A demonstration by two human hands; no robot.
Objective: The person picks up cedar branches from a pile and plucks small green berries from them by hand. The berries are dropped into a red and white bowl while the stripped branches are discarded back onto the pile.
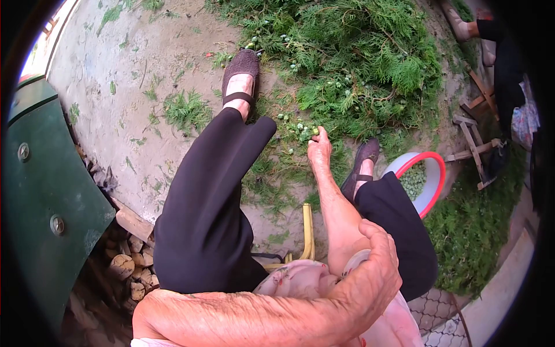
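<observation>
Stretched forward over the ground, my right hand has its fingertips pinched on a small green seed cone. Several similar loose green cones lie just left of those fingertips, by the edge of a heap of cut evergreen branches. My left arm crosses my lap, and my left hand rests curled at my right elbow, its fingers bent; what is under them is hidden. A white bucket with a red rim stands tilted by my right leg, with many green cones inside.
Wooden stool legs and another person's dark-clothed leg are at right. More greenery lies below them. A green metal panel and stacked firewood stand at left. Yellow tubing shows beneath me.
</observation>
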